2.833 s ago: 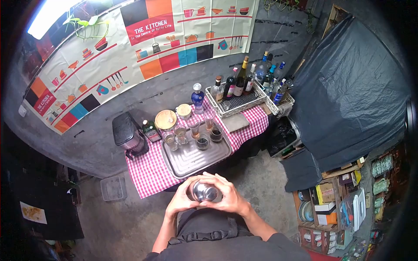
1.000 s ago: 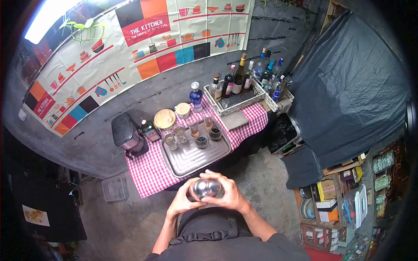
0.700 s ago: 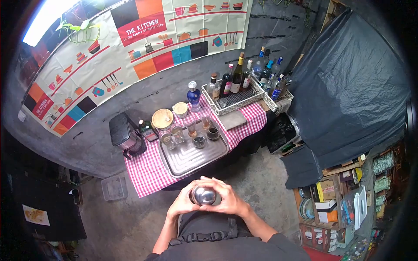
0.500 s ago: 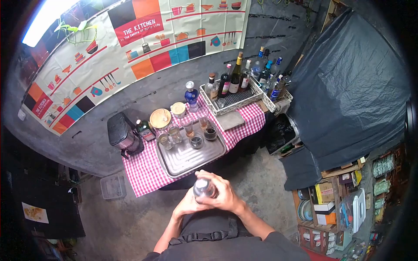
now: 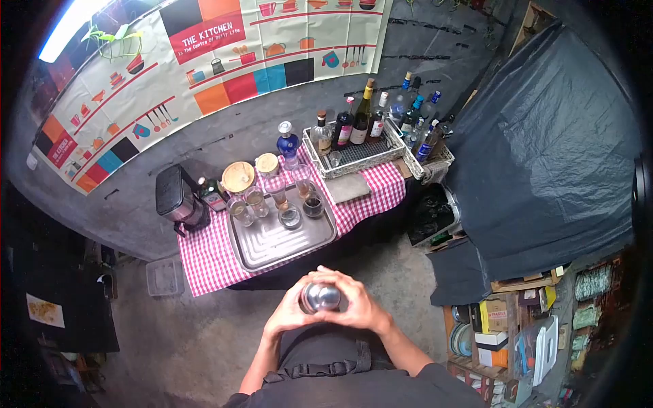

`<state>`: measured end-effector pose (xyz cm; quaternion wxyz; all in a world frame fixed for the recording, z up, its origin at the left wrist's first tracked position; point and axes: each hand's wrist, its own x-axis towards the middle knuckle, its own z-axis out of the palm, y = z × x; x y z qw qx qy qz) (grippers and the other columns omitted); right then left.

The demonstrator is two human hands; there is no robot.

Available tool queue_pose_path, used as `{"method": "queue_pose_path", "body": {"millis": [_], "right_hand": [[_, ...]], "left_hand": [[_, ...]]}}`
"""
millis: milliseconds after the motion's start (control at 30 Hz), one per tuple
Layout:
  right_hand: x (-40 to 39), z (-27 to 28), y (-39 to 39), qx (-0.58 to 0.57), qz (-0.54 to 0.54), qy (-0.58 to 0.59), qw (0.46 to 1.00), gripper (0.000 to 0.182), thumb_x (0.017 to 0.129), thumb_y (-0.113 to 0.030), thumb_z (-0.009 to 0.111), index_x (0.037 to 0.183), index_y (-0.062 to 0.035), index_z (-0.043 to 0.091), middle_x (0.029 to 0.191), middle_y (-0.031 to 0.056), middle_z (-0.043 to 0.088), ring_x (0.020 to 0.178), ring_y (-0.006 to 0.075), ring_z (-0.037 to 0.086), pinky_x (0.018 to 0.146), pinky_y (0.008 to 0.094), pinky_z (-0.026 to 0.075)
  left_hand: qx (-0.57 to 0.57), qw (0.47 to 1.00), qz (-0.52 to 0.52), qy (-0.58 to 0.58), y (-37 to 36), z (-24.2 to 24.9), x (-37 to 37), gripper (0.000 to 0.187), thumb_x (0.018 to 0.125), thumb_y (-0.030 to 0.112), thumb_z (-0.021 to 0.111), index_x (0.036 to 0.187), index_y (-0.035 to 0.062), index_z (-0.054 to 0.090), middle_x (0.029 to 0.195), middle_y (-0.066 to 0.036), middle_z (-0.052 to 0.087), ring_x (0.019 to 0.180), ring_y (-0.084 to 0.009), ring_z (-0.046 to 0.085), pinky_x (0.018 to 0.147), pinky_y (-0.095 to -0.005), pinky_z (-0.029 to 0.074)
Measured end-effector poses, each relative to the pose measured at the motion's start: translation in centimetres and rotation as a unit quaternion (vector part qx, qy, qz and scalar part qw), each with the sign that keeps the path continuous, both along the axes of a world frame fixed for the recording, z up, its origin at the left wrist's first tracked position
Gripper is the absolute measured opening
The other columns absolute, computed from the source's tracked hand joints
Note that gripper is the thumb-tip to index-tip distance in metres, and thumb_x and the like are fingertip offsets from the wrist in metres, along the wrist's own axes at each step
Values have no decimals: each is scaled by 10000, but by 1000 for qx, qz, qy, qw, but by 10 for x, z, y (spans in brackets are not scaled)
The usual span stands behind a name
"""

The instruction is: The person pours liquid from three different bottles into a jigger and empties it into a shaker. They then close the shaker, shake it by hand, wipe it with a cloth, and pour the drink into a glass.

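Note:
A shiny metal cocktail shaker (image 5: 321, 297) is held close in front of my body, its rounded top facing up toward me. My left hand (image 5: 288, 309) wraps its left side, and my right hand (image 5: 362, 306) wraps the right side. The fingers of both hands come close together at the far side, and the shaker's lower part is hidden. Beyond my hands a metal tray (image 5: 272, 253) carries several glasses, among them a short glass with dark liquid (image 5: 313, 206) and another short glass (image 5: 290, 217).
A red-checked cloth (image 5: 204, 265) covers the table. Behind the tray stand wooden-lidded jars (image 5: 238, 177), a blue bottle (image 5: 288, 144) and a black appliance (image 5: 178, 197). A white wicker basket (image 5: 347, 168) holds several bottles. Shelves (image 5: 500, 340) are at the right, a clear bin (image 5: 165, 277) at the left.
My hands have shifted their hold on the shaker, the left now higher along its side. The shaker's top appears more squarely toward me. The surroundings have slid slightly left in view.

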<state>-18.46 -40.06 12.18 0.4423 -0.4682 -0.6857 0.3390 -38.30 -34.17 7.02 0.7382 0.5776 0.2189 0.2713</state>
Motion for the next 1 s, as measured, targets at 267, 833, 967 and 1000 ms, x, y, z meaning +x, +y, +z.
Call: {"method": "queue_pose_path", "body": {"millis": [267,833,967,1000], "right_hand": [[17,3,-7,22,-56,-57,997,704,784,-361,863,1344,-45,577,1401,164,619,1378,389,534,1145,549,388],[93,6,50,111,-199,-7,974,568,683,-235,885,1131,4,632,1075,175,706,1022,360,716,1040,482,526],[105,9,62,93,-218,6,971,562,676,-229,887,1118,7,633,1063,178,701,993,339,721,913,422,577],[107,9,65,97,-225,9,970,558,675,-227,888,1114,12,641,1063,172,701,982,313,724,870,398,581]], "left_hand": [[31,999,6,0,1,5,37,915,669,280,954,1405,5,485,1370,-98,560,1240,-201,582,1099,-376,464],[131,991,-39,7,77,7,152,605,705,177,876,1215,26,587,1123,-65,644,1039,-151,637,929,-315,522],[74,992,-105,5,98,-2,168,604,711,177,854,1226,29,577,1148,-68,633,1055,-153,615,954,-318,499],[63,991,-122,4,102,-2,171,612,709,190,849,1231,26,575,1154,-69,625,1074,-161,605,963,-321,490]]}}
